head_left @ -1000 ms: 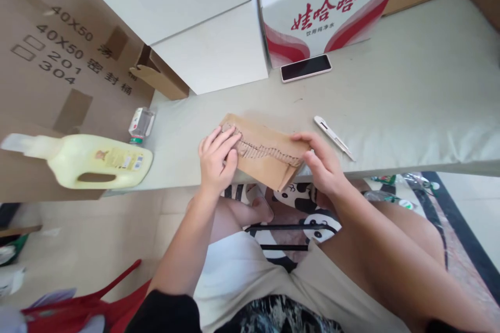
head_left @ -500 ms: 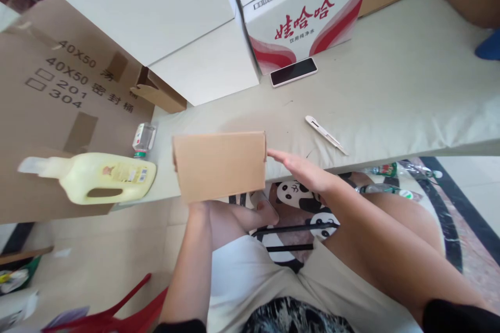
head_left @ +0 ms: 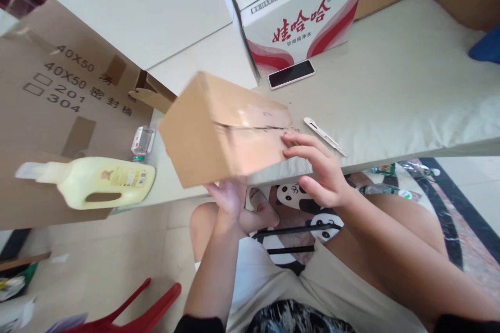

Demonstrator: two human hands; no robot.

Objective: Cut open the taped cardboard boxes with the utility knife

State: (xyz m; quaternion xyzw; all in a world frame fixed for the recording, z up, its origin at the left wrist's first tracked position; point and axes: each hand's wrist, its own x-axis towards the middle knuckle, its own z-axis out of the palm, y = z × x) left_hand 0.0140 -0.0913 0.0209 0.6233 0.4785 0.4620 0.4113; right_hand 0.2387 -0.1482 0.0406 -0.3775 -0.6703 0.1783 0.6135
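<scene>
A small brown cardboard box is tilted above the front edge of the bench, with a taped seam on the side that faces right. From underneath, my left hand holds it; most of those fingers are hidden by the box. My right hand has its fingers apart, with the fingertips at the box's right end, touching or very close to it. A white utility knife lies on the bench just beyond my right hand.
Behind are a phone, a white-and-red water carton and white boxes. To the left, a yellow detergent bottle and a small clear bottle lie by a large carton. A red chair stands below left.
The box has turned and tilted, now showing its taped side. My left hand has moved right beneath it. My right hand has bent its fingers towards the box's end.
</scene>
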